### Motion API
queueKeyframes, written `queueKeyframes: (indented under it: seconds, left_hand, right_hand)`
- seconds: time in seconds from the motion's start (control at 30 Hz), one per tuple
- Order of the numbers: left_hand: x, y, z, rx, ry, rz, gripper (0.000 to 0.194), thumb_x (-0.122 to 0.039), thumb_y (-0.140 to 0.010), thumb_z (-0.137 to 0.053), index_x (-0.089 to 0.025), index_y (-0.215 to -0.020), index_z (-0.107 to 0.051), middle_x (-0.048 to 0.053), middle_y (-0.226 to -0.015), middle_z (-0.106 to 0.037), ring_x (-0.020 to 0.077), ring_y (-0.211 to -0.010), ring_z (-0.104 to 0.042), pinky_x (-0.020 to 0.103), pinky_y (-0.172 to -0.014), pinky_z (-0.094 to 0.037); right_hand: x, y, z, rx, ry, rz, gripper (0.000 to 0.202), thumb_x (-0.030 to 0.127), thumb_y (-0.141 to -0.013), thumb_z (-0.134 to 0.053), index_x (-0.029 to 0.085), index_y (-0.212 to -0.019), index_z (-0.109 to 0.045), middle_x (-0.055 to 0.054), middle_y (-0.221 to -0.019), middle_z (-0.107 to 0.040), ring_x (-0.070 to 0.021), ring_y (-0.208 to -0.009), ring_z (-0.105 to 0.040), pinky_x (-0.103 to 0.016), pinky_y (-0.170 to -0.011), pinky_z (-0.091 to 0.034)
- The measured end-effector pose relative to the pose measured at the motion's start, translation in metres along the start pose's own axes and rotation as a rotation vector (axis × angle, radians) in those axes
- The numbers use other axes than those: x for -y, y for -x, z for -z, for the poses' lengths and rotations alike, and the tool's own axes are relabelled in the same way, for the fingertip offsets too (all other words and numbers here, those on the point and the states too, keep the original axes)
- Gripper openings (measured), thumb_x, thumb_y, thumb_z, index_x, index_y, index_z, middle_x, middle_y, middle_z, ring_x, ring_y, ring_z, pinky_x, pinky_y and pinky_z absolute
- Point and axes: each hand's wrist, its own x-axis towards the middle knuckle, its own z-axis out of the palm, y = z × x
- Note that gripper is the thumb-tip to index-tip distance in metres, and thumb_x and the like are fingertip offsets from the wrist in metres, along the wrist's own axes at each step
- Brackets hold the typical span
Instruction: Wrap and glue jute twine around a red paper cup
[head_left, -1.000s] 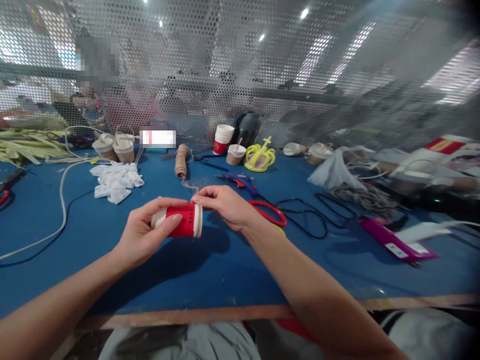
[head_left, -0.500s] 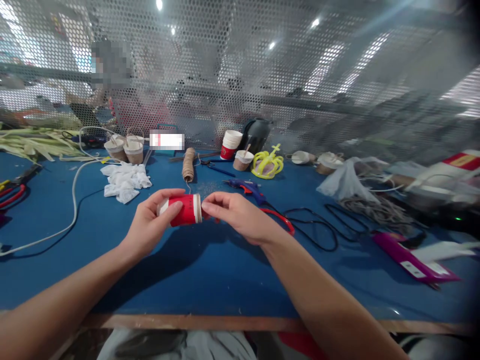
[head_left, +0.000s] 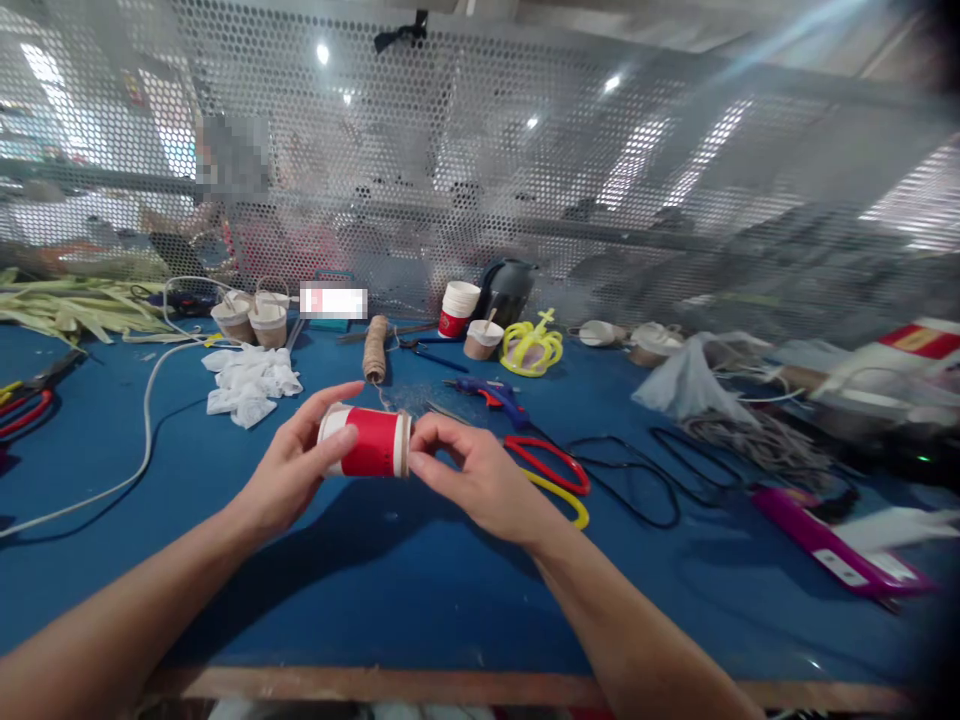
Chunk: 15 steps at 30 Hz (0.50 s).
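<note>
My left hand (head_left: 289,460) is wrapped round a red and white paper cup (head_left: 373,443), held on its side above the table. A tan band of twine runs round the cup's rim. My right hand (head_left: 469,470) is closed at that rim, its thumb and forefinger pressing on the twine. From the cup a thin strand leads back to a roll of twine (head_left: 375,350). Beside my right hand lie scissors with red and yellow handles (head_left: 547,465). A blue glue gun (head_left: 491,397) rests just beyond them.
White crumpled cloth (head_left: 251,383) and a white cable (head_left: 150,410) lie left. Further back stand stacked cups (head_left: 457,308), twine-covered cups (head_left: 268,320), a yellow crown-shaped piece (head_left: 531,350) and a dark kettle (head_left: 508,290). At right are a black cord (head_left: 637,510) and a purple power strip (head_left: 840,545).
The view has tilted up slightly, so things sit lower in the picture. The cup has turned a little in my hands, and more of the scissors shows beside my right hand.
</note>
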Motion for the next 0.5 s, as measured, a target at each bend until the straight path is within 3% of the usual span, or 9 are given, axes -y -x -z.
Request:
queueKeyframes:
  seconds: [0.13, 0.2, 0.3, 0.4, 0.5]
  left_hand:
    - [0.0, -0.006, 0.003, 0.032, 0.129, 0.185, 0.035, -0.033, -0.071, -0.066, -0.017, -0.101, -0.061, 0.005, -0.082, -0.068, 0.0114, -0.059, -0.059, 0.021, -0.055, -0.046]
    - [0.004, -0.007, 0.004, 0.003, 0.091, 0.146, 0.03, -0.03, -0.069, -0.068, -0.015, -0.094, -0.063, 0.005, -0.083, -0.068, 0.011, -0.061, -0.059, 0.02, -0.057, -0.046]
    - [0.008, -0.009, 0.004, -0.026, -0.015, 0.055, 0.03, -0.03, -0.069, -0.068, -0.015, -0.094, -0.064, 0.006, -0.088, -0.069, 0.0121, -0.068, -0.06, 0.02, -0.062, -0.046]
    - [0.009, -0.007, 0.003, 0.021, -0.179, 0.004, 0.032, -0.031, -0.072, -0.064, -0.015, -0.1, -0.063, 0.007, -0.092, -0.068, 0.0138, -0.071, -0.06, 0.021, -0.063, -0.046]
    - [0.01, -0.003, 0.002, 0.113, -0.324, -0.081, 0.032, -0.03, -0.076, -0.06, -0.017, -0.105, -0.063, 0.007, -0.097, -0.066, 0.0157, -0.077, -0.059, 0.023, -0.068, -0.046]
  right_hand:
    - [-0.003, 0.002, -0.005, 0.05, 0.106, 0.134, 0.007, 0.02, -0.076, -0.051, 0.02, -0.069, -0.053, -0.001, -0.074, -0.054, -0.0135, -0.07, -0.05, -0.027, -0.07, -0.041]
    - [-0.007, 0.001, -0.007, 0.033, 0.119, 0.086, 0.007, 0.021, -0.077, -0.051, 0.02, -0.071, -0.054, -0.001, -0.074, -0.055, -0.0138, -0.07, -0.051, -0.028, -0.069, -0.041]
    - [-0.015, -0.004, -0.007, -0.111, 0.083, -0.062, 0.011, 0.027, -0.08, -0.048, 0.019, -0.08, -0.056, -0.003, -0.078, -0.059, -0.0151, -0.072, -0.054, -0.028, -0.068, -0.042]
    - [-0.022, -0.007, -0.007, -0.237, 0.063, -0.1, 0.022, 0.034, -0.084, -0.042, 0.02, -0.088, -0.058, -0.005, -0.092, -0.062, -0.0181, -0.088, -0.055, -0.031, -0.079, -0.041]
    - [-0.024, -0.008, -0.008, -0.197, 0.044, -0.08, 0.031, 0.034, -0.088, -0.034, 0.019, -0.091, -0.061, -0.006, -0.099, -0.062, -0.0186, -0.099, -0.054, -0.033, -0.09, -0.037]
